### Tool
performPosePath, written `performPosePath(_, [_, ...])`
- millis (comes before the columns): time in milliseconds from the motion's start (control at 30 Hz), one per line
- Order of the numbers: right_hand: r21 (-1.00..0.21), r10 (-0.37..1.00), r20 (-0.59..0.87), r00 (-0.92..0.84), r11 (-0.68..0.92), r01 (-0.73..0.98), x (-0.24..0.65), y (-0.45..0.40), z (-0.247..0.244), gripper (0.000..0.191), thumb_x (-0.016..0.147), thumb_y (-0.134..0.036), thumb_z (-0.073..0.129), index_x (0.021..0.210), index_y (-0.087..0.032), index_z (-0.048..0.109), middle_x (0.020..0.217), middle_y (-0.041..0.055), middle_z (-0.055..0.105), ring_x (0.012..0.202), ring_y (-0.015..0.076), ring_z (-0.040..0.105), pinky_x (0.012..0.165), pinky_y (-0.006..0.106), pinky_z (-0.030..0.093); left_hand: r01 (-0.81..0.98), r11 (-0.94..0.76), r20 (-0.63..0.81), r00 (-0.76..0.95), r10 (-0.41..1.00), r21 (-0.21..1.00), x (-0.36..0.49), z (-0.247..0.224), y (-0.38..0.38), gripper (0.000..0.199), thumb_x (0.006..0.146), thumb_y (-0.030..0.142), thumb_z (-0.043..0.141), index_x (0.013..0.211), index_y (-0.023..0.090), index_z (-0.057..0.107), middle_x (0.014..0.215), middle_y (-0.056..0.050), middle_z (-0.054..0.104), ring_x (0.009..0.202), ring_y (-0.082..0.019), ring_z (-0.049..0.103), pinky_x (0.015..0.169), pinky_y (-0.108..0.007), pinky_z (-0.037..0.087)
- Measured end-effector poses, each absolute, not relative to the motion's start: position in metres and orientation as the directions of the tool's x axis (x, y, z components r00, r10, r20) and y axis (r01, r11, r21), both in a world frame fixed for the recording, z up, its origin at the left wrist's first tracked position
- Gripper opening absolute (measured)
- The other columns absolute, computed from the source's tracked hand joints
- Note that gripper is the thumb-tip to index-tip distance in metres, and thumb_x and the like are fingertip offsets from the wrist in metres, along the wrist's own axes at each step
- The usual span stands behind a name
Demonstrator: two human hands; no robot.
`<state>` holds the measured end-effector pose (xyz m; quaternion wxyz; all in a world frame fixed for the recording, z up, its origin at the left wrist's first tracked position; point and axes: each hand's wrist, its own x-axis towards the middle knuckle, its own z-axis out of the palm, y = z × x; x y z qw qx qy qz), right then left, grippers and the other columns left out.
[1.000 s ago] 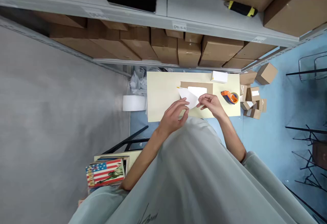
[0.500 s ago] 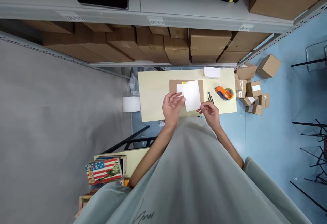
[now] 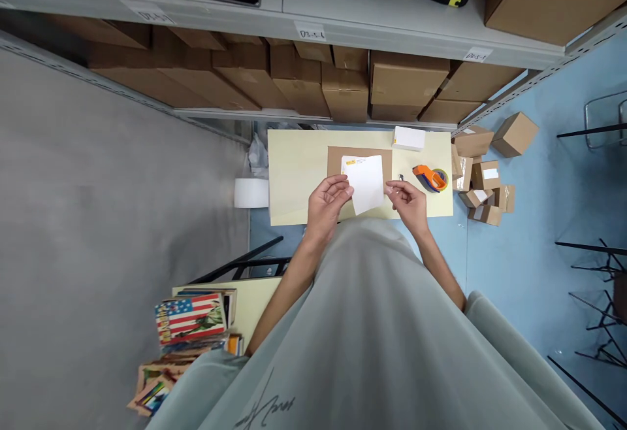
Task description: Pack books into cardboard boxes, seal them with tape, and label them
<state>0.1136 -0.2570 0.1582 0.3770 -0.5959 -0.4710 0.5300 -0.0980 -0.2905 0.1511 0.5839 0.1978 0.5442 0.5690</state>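
My left hand (image 3: 327, 202) pinches a white paper sheet (image 3: 367, 185) by its left edge, thumb on top. Small yellow and dark print marks the sheet's upper left corner. Just off the sheet's right edge is my right hand (image 3: 407, 202), its fingers bent and pressed together; whether anything small is between them I cannot make out. Beneath the sheet, a flat brown cardboard piece (image 3: 335, 161) lies on the pale yellow table (image 3: 296, 175). Another white edge shows behind the sheet, partly hidden. A dark pen-like tool (image 3: 401, 178) is mostly covered by my right hand.
An orange tape dispenser (image 3: 430, 178) and a white box (image 3: 408, 138) are on the table's right. A white roll (image 3: 251, 193) stands off its left end. Shelves with cartons (image 3: 409, 80) rise ahead. Small cartons (image 3: 484, 174) lie right; books (image 3: 191, 319) sit lower left.
My right hand has moved slightly right, away from the sheet's lower right corner. My left hand still holds the sheet, which has turned a little. The whole view has shifted slightly.
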Motion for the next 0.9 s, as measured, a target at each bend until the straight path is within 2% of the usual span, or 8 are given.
performPosePath(133, [-0.948, 0.949, -0.3, -0.094, -0.285, 0.145, 0.105, -0.25, 0.162, 0.039, 0.084, -0.061, 0.086, 0.093, -0.023, 0.08, 0.056, -0.0082, 0.049, 0.053, 0.0109, 0.045, 0.055, 0.027, 0.047, -0.436, 0.286, -0.396, -0.185, 0.899, 0.853, -0.107, 0.153, -0.296, 0.051, 0.073, 0.048, 0.102, 0.111, 0.023, 0.078, 0.098, -0.004, 0.076, 0.092, -0.017, 0.073, 0.089, -0.031, 0.061])
performPosePath(233, [-0.959, 0.964, -0.246, -0.102, -0.228, 0.166, 0.097, -0.251, 0.164, 0.041, 0.086, -0.063, 0.085, 0.089, -0.023, 0.077, 0.062, -0.0056, 0.056, 0.055, 0.0111, 0.047, 0.055, 0.027, 0.047, -0.397, 0.289, -0.386, -0.189, 0.903, 0.871, -0.113, 0.15, -0.298, 0.051, 0.072, 0.048, 0.101, 0.11, 0.022, 0.079, 0.099, -0.005, 0.078, 0.095, -0.019, 0.073, 0.092, -0.033, 0.062])
performPosePath(367, [-0.96, 0.993, -0.012, -0.117, 0.021, 0.279, 0.087, -0.262, 0.171, 0.034, 0.099, -0.057, 0.075, 0.092, -0.024, 0.078, 0.084, 0.0018, 0.07, 0.066, 0.0129, 0.057, 0.061, 0.028, 0.052, -0.325, 0.253, -0.343, -0.26, 0.902, 0.911, -0.12, 0.147, -0.296, 0.045, 0.075, 0.05, 0.098, 0.104, 0.021, 0.08, 0.105, -0.007, 0.08, 0.103, -0.022, 0.074, 0.102, -0.038, 0.061])
performPosePath(467, [-0.893, 0.962, 0.14, -0.235, 0.226, 0.39, 0.081, -0.272, 0.176, 0.026, 0.106, -0.046, 0.069, 0.096, -0.025, 0.079, 0.085, 0.0036, 0.072, 0.069, 0.0141, 0.061, 0.065, 0.028, 0.053, -0.321, 0.24, -0.328, -0.255, 0.91, 0.916, -0.127, 0.147, -0.292, 0.044, 0.075, 0.049, 0.098, 0.104, 0.022, 0.079, 0.11, -0.008, 0.081, 0.11, -0.025, 0.075, 0.105, -0.04, 0.06])
performPosePath(567, [-0.828, 0.921, 0.085, -0.379, 0.277, 0.487, 0.075, -0.281, 0.176, 0.019, 0.105, -0.044, 0.072, 0.098, -0.029, 0.082, 0.081, 0.0024, 0.071, 0.067, 0.014, 0.059, 0.065, 0.027, 0.051, -0.356, 0.255, -0.346, -0.219, 0.912, 0.899, -0.133, 0.147, -0.289, 0.047, 0.072, 0.048, 0.098, 0.105, 0.022, 0.077, 0.111, -0.009, 0.083, 0.111, -0.027, 0.077, 0.097, -0.039, 0.062])
performPosePath(700, [-0.837, 0.873, -0.083, -0.481, 0.201, 0.509, 0.066, -0.287, 0.172, 0.02, 0.104, -0.049, 0.071, 0.102, -0.034, 0.084, 0.081, 0.0029, 0.07, 0.067, 0.0159, 0.057, 0.067, 0.029, 0.051, -0.402, 0.271, -0.374, -0.205, 0.904, 0.875, -0.139, 0.149, -0.286, 0.046, 0.074, 0.049, 0.094, 0.108, 0.023, 0.077, 0.111, -0.009, 0.084, 0.109, -0.028, 0.08, 0.087, -0.036, 0.062])
performPosePath(800, [-0.85, 0.85, -0.13, -0.511, 0.169, 0.498, 0.059, -0.287, 0.173, 0.025, 0.107, -0.051, 0.065, 0.106, -0.033, 0.084, 0.083, 0.0049, 0.072, 0.069, 0.0178, 0.059, 0.067, 0.032, 0.052, -0.432, 0.259, -0.373, -0.203, 0.905, 0.864, -0.141, 0.149, -0.282, 0.044, 0.077, 0.049, 0.091, 0.11, 0.023, 0.079, 0.111, -0.01, 0.084, 0.112, -0.028, 0.08, 0.088, -0.035, 0.061])
performPosePath(900, [-0.85, 0.88, -0.124, -0.458, 0.144, 0.506, 0.052, -0.286, 0.176, 0.024, 0.104, -0.053, 0.07, 0.103, -0.033, 0.084, 0.081, 0.0049, 0.071, 0.069, 0.0184, 0.06, 0.067, 0.033, 0.053, -0.432, 0.246, -0.356, -0.194, 0.914, 0.868, -0.145, 0.147, -0.279, 0.043, 0.077, 0.048, 0.092, 0.109, 0.023, 0.079, 0.11, -0.009, 0.083, 0.111, -0.028, 0.078, 0.089, -0.035, 0.061])
